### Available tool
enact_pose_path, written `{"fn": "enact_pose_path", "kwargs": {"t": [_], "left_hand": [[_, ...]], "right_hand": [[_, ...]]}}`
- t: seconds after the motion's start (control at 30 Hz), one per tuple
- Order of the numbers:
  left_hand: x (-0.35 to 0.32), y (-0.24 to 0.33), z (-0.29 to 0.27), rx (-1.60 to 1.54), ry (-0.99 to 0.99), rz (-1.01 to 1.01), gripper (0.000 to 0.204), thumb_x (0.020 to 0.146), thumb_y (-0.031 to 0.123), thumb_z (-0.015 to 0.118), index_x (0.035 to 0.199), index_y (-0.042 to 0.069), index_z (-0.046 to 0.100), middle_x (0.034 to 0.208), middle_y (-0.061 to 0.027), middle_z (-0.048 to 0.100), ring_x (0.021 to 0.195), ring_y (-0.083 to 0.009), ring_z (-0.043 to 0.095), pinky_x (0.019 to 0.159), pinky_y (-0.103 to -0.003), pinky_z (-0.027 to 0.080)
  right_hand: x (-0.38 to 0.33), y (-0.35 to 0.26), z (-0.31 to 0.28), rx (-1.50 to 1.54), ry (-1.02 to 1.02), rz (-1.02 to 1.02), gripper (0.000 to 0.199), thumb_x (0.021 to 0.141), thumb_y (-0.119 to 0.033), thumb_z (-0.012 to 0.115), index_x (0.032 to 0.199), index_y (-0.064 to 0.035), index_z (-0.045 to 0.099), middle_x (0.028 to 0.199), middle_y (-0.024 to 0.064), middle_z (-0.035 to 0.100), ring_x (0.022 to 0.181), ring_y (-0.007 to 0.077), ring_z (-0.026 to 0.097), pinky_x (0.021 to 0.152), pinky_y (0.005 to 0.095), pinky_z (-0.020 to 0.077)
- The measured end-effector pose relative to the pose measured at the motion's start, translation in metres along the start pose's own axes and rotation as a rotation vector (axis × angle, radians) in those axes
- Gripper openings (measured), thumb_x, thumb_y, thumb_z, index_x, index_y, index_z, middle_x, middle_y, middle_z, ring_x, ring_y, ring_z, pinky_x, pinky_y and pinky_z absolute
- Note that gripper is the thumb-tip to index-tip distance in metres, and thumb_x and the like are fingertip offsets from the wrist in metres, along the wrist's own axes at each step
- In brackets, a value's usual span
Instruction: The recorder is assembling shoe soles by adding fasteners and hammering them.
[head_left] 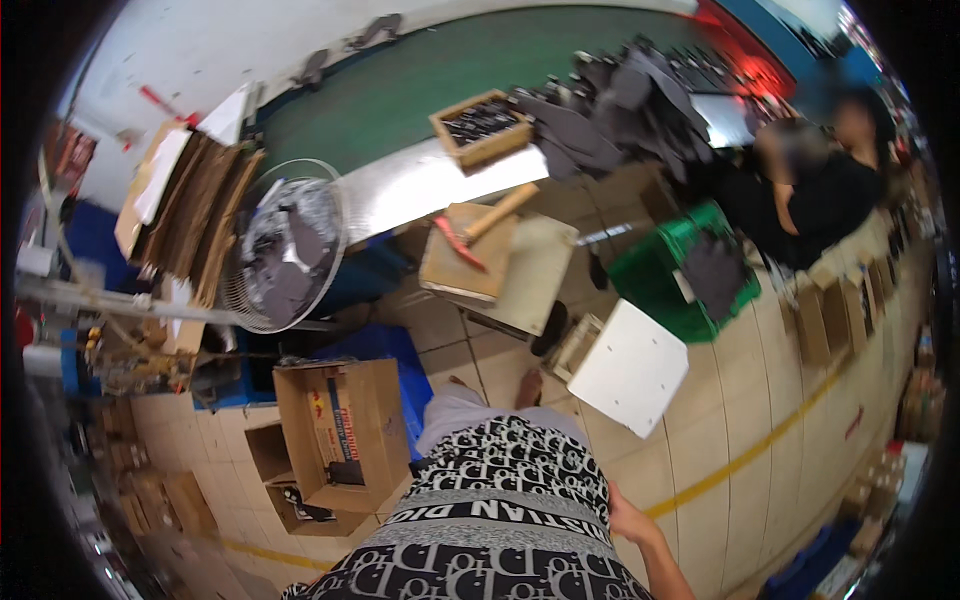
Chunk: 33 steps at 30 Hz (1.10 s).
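Observation:
I look down along my black and white patterned shirt [500, 500]. My right hand [628, 522] rests at my side against the shirt; its fingers are hidden behind the cloth, and nothing shows in it. My left hand is out of view. My bare foot [530, 385] stands on the beige tiled floor. Ahead of it a hammer [485, 225] with a wooden handle and a red head lies on a wooden block [462, 268]. A white square board [628, 368] stands tilted just right of my foot.
An open cardboard box [345, 430] stands on the floor at my left. A round wire fan [290, 245] stands beyond it. A green crate [660, 275] holds dark pieces. Another person [810, 195] in black sits at the right. A wooden tray [483, 125] rests on the bench.

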<state>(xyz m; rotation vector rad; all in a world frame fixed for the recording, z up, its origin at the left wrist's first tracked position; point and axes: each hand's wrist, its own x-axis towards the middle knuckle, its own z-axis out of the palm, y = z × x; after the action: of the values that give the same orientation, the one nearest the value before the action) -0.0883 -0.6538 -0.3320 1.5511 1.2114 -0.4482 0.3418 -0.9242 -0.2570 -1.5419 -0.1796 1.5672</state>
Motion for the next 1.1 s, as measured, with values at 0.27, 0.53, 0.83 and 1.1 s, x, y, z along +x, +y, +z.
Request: {"fn": "enact_pose_path", "kwargs": {"t": [0.27,0.53,0.83,1.1], "left_hand": [[0.017,0.086,-0.020,-0.032,-0.082,0.053,0.022,0.094,0.013,0.048,0.105,-0.001,0.061,0.090,-0.0143,0.065,0.082,-0.0203,0.060,0.071,-0.034,0.047],[0.030,0.152,-0.105,-0.087,-0.113,0.103,0.021,0.093,0.013,0.050,0.103,-0.001,0.062,0.089,-0.0149,0.064,0.081,-0.0205,0.060,0.070,-0.034,0.047],[0.073,0.183,-0.225,-0.220,-0.202,0.181,0.019,0.091,0.012,0.052,0.101,-0.001,0.062,0.087,-0.0155,0.064,0.079,-0.0207,0.060,0.068,-0.034,0.047],[0.098,0.212,-0.277,-0.322,-0.302,0.224,0.018,0.090,0.011,0.053,0.100,-0.001,0.063,0.086,-0.0160,0.064,0.077,-0.0208,0.060,0.066,-0.034,0.047]], "right_hand": [[0.014,-0.028,0.022,-0.012,0.142,0.029,0.050,0.076,0.001,0.060,0.125,0.0032,0.050,0.106,0.0089,0.064,0.096,0.0141,0.058,0.085,0.0276,0.0464],[0.055,-0.062,0.057,0.121,0.082,0.030,0.049,0.075,0.001,0.063,0.123,0.0020,0.054,0.111,0.0038,0.063,0.096,0.0103,0.057,0.087,0.0251,0.0449],[0.095,-0.063,0.118,0.140,0.032,0.101,0.048,0.070,0.009,0.065,0.117,0.0010,0.060,0.104,0.0009,0.067,0.090,0.0080,0.061,0.080,0.0237,0.0482],[0.113,-0.062,0.136,0.000,0.056,0.159,0.055,0.065,0.008,0.068,0.119,0.0018,0.058,0.105,0.0008,0.066,0.091,0.0083,0.060,0.083,0.0244,0.0477]]}}
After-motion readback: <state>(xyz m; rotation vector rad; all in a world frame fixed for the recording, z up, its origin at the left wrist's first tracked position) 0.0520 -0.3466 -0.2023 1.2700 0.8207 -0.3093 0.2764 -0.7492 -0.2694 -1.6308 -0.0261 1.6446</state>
